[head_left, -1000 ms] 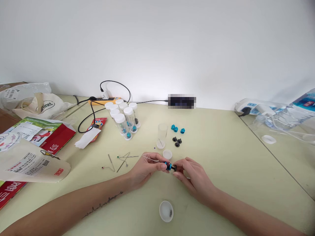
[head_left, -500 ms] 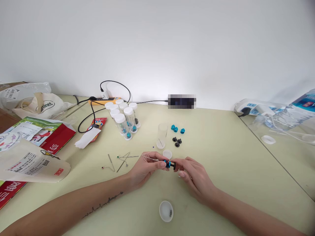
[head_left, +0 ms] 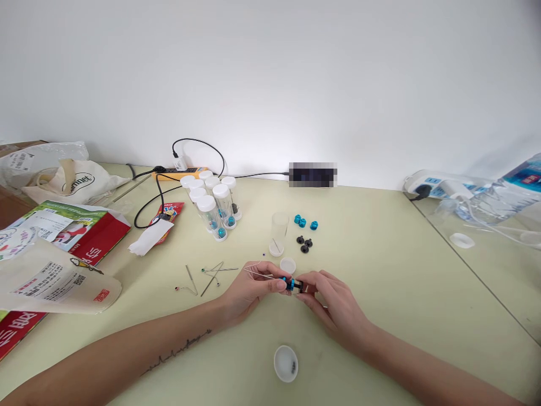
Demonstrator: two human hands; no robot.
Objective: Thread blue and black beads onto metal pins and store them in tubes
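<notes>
Left hand (head_left: pixel 258 286) pinches a blue-and-black cylindrical fitting (head_left: pixel 289 284) over the table's (head_left: pixel 380 259) near centre; right hand (head_left: pixel 332 299) grips its black flanged end (head_left: pixel 300 286). Uneven fingertip pressure could let the fitting slip and drop.

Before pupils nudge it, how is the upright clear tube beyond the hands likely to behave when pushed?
The clear tube would probably tip easily, being tall on a narrow base. Its thin, see-through wall suggests it is light. Once over, its round side may let it roll, perhaps shifting the thin sliver inside.
</notes>
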